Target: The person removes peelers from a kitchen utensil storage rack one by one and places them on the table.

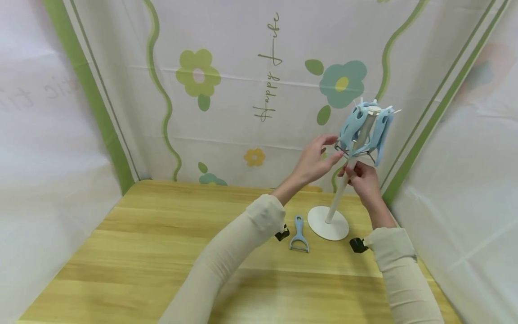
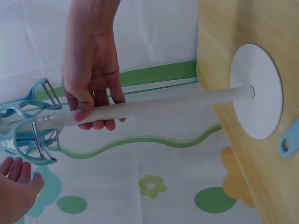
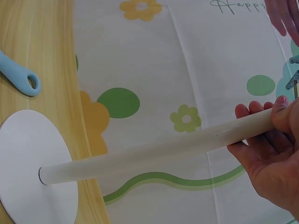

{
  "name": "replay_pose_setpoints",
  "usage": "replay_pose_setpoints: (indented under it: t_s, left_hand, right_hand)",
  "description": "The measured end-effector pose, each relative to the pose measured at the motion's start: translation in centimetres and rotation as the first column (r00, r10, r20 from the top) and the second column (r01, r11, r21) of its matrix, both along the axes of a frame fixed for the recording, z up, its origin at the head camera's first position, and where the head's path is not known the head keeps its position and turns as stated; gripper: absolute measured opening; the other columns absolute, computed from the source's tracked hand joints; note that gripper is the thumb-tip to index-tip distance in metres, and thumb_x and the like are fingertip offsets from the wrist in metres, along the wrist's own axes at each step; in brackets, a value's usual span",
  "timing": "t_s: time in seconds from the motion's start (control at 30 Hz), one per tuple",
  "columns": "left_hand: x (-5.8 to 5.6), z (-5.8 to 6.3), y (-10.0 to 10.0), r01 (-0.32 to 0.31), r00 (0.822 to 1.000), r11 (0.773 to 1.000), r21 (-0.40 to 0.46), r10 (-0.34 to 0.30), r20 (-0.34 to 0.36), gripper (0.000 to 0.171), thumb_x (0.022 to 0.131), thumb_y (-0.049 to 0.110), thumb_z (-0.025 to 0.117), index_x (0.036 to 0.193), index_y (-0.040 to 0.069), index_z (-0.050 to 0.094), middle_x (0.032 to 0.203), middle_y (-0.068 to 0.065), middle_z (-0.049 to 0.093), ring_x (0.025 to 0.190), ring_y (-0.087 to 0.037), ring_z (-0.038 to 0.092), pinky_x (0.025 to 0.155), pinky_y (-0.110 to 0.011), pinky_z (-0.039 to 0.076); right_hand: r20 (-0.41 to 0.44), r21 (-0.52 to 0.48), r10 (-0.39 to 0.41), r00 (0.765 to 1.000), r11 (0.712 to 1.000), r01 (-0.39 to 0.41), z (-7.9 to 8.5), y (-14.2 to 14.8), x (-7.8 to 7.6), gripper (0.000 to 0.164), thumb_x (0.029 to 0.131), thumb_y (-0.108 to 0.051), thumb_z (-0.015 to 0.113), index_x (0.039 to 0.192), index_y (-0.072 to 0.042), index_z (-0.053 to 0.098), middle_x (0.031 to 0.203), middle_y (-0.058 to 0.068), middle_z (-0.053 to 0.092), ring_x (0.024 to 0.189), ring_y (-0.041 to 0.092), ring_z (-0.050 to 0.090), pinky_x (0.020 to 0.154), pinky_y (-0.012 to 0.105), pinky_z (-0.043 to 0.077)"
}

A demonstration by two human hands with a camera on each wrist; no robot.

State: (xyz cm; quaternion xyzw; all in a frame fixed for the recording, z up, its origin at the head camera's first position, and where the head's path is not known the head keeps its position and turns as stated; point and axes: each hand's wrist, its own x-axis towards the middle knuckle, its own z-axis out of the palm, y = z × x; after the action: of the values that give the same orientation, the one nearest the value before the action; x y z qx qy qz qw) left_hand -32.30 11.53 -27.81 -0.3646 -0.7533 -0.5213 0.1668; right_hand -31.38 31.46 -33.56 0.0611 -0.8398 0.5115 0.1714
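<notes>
A white stand (image 1: 339, 198) with a round base rises from the table's right rear. Several light-blue peelers (image 1: 352, 128) hang around its top, handles up and metal blades down. Just below them my right hand (image 1: 365, 180) grips the pole, thumb on one side and fingers on the other, as the right wrist view also shows at the pole (image 3: 159, 147). My left hand (image 1: 315, 157) is beside the hanging peelers with relaxed fingers, holding nothing; in the left wrist view its fingertips lie close to the blades. Another blue peeler (image 1: 299, 234) lies on the table left of the base.
The wooden table (image 1: 162, 252) extends to the left and front. A white flowered curtain (image 1: 226, 112) hangs behind it, and further white sheets stand at both sides. Dark wrist devices (image 1: 358, 245) sit by the cuffs.
</notes>
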Motion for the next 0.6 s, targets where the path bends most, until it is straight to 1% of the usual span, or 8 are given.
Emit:
replay_pose_setpoints:
  t_s: [0.1, 0.23, 0.33, 0.4, 0.47, 0.53, 0.6]
  left_hand:
    - [-0.1, 0.9, 0.5, -0.006, 1.0, 0.999, -0.031, 0.006, -0.019, 0.047, 0.098, 0.019, 0.065, 0.14, 0.004, 0.051, 0.138, -0.01, 0.058, 0.13, -0.018, 0.054, 0.108, -0.025, 0.046]
    - [-0.2, 2.0, 1.2, -0.017, 1.0, 0.997, -0.08, 0.016, -0.013, 0.051, 0.098, 0.02, 0.064, 0.144, 0.005, 0.047, 0.14, -0.009, 0.057, 0.131, -0.017, 0.054, 0.107, -0.022, 0.044]
    - [-0.3, 2.7, 1.6, -0.026, 1.0, 0.993, -0.115, 0.025, -0.015, 0.053, 0.099, 0.022, 0.064, 0.145, 0.004, 0.045, 0.14, -0.01, 0.057, 0.13, -0.017, 0.054, 0.107, -0.02, 0.044]
    - [-0.4, 3.0, 1.9, -0.03, 1.0, 0.991, -0.131, 0.029, -0.009, 0.054, 0.099, 0.022, 0.063, 0.146, 0.003, 0.045, 0.14, -0.01, 0.056, 0.129, -0.017, 0.054, 0.107, -0.02, 0.044]
    - [-0.4, 3.1, 2.1, -0.032, 0.999, 0.991, -0.131, 0.032, -0.003, 0.052, 0.098, 0.021, 0.064, 0.144, 0.003, 0.046, 0.139, -0.011, 0.057, 0.127, -0.018, 0.056, 0.105, -0.02, 0.046]
    - [-0.3, 3.3, 2.2, -0.04, 0.999, 0.991, -0.128, 0.041, 0.004, 0.05, 0.098, 0.02, 0.064, 0.142, 0.003, 0.048, 0.137, -0.011, 0.058, 0.124, -0.017, 0.057, 0.103, -0.018, 0.047]
    - [-0.2, 3.3, 2.3, -0.049, 0.999, 0.991, -0.124, 0.05, 0.007, 0.046, 0.098, 0.019, 0.064, 0.139, 0.003, 0.05, 0.133, -0.01, 0.059, 0.119, -0.017, 0.058, 0.098, -0.016, 0.048]
  right_hand:
    - [0.001, 0.008, -0.005, 1.0, 1.0, 0.005, 0.1, 0.1, 0.1, 0.032, 0.105, -0.02, 0.048, 0.116, 0.009, 0.058, 0.088, -0.007, 0.069, 0.089, 0.006, 0.064, 0.074, 0.011, 0.053]
    - [0.0, 0.019, -0.002, 1.0, 1.0, 0.002, 0.2, 0.1, 0.3, 0.033, 0.106, -0.022, 0.049, 0.116, 0.008, 0.058, 0.085, -0.012, 0.067, 0.089, 0.007, 0.065, 0.074, 0.012, 0.053]
    - [-0.006, 0.02, 0.002, 1.0, 1.0, -0.002, 0.2, 0.0, 0.4, 0.033, 0.106, -0.023, 0.049, 0.115, 0.007, 0.057, 0.085, -0.011, 0.066, 0.088, 0.006, 0.065, 0.074, 0.013, 0.054]
    - [-0.004, 0.013, 0.008, 1.0, 1.0, -0.008, 0.2, 0.0, 0.4, 0.032, 0.106, -0.022, 0.048, 0.116, 0.007, 0.057, 0.086, -0.01, 0.066, 0.086, 0.003, 0.064, 0.074, 0.013, 0.055]
    - [-0.004, 0.007, 0.016, 1.0, 1.0, -0.016, 0.2, -0.1, 0.3, 0.033, 0.106, -0.022, 0.048, 0.116, 0.008, 0.057, 0.087, -0.008, 0.065, 0.085, 0.0, 0.063, 0.074, 0.013, 0.055]
    - [0.0, -0.005, 0.025, 1.0, 1.0, -0.025, 0.2, -0.1, 0.3, 0.034, 0.106, -0.022, 0.048, 0.117, 0.009, 0.057, 0.087, -0.008, 0.065, 0.084, -0.002, 0.063, 0.074, 0.014, 0.055]
    - [0.004, -0.009, 0.032, 0.999, 0.999, -0.032, 0.8, -0.6, 0.9, 0.033, 0.106, -0.019, 0.048, 0.116, 0.011, 0.057, 0.087, -0.005, 0.067, 0.082, -0.003, 0.062, 0.074, 0.015, 0.055]
